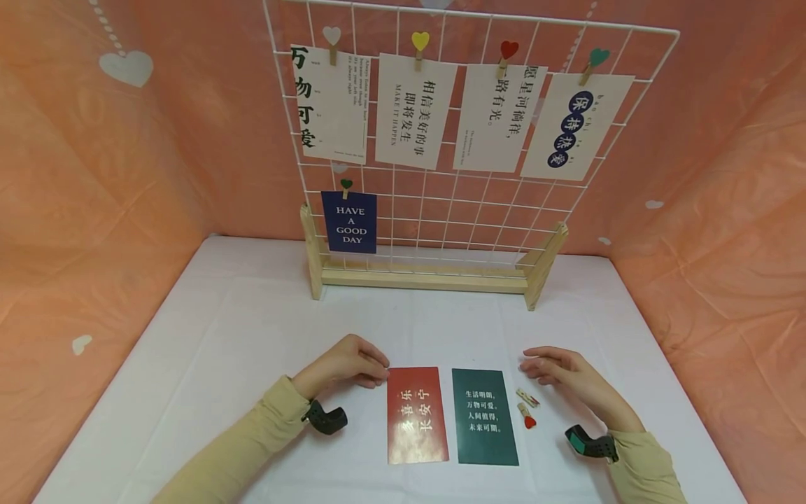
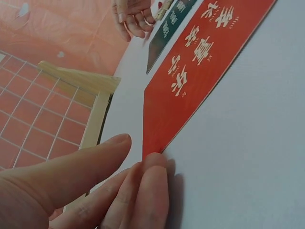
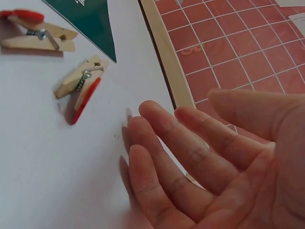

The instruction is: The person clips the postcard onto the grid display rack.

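My left hand [image 1: 350, 361] is at the upper left corner of a red card [image 1: 417, 420] with pale Chinese lettering, which lies on the table. In the left wrist view a fingertip [image 2: 155, 160] overlaps that corner, while the thumb [image 2: 116, 143] stays apart from it. A dark green card [image 1: 485, 420] with white lettering lies right of the red one. Beyond it are two small wooden clothespins [image 1: 527, 397] with red hearts [image 1: 530, 423]. Just above the clothespins, my right hand [image 1: 560, 371] rests with fingers loosely bent and nothing in them.
Behind the cards stands a white wire grid [image 1: 428, 210] on a wooden base [image 1: 422, 278]. Several white cards [image 1: 412, 112] hang along its top from heart clothespins [image 1: 420, 43]. A blue card [image 1: 350, 222] hangs lower left. Orange cloth [image 1: 94, 210] surrounds the white table [image 1: 252, 308].
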The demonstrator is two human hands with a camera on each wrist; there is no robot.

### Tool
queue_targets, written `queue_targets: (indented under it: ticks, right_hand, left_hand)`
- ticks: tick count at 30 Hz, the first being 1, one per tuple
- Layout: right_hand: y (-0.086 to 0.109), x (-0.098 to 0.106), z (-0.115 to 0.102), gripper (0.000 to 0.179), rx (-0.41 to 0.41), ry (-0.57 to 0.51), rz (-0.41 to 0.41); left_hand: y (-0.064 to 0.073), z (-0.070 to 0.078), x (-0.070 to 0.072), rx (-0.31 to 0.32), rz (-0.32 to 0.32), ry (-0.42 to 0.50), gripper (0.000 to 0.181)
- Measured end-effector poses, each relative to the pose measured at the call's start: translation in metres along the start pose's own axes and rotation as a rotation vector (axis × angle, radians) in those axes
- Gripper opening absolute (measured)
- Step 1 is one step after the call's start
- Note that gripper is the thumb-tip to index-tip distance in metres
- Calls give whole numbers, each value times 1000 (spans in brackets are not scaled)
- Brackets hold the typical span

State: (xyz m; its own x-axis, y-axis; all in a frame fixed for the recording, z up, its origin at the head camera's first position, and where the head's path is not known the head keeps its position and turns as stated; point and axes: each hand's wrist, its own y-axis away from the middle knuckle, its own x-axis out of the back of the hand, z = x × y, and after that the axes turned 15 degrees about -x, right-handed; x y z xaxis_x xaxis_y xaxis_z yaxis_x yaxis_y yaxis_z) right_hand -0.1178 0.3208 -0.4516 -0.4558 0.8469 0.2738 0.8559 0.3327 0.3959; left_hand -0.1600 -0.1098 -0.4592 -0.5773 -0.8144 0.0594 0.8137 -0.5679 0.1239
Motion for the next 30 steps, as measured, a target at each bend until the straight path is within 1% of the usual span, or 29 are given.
queue_targets:
  ticks: [6, 12, 15, 21, 26, 30]
  right_hand:
    - [2, 1, 1, 41, -27, 12, 14]
    - [5, 2, 2, 42, -59, 27, 34]
    - [5, 2, 3, 43, -71, 26, 41]
    - [6, 2, 3, 42, -45, 19, 21]
    - [7, 1, 1, 42, -36, 9, 10]
    - [7, 2, 0, 42, -52, 3, 12]
  left_hand:
    - [-2, -2, -5, -17, 18, -31, 19]
    - [-5, -5, -9, -32, 72, -71, 18]
    - [-6, -6, -11, -47, 100, -111, 16]
    - [-6, -7, -14, -66, 137, -181, 14]
    - [-7, -7, -15, -91, 132, -223, 14]
    - [-7, -7, -15, -100, 128, -232, 13]
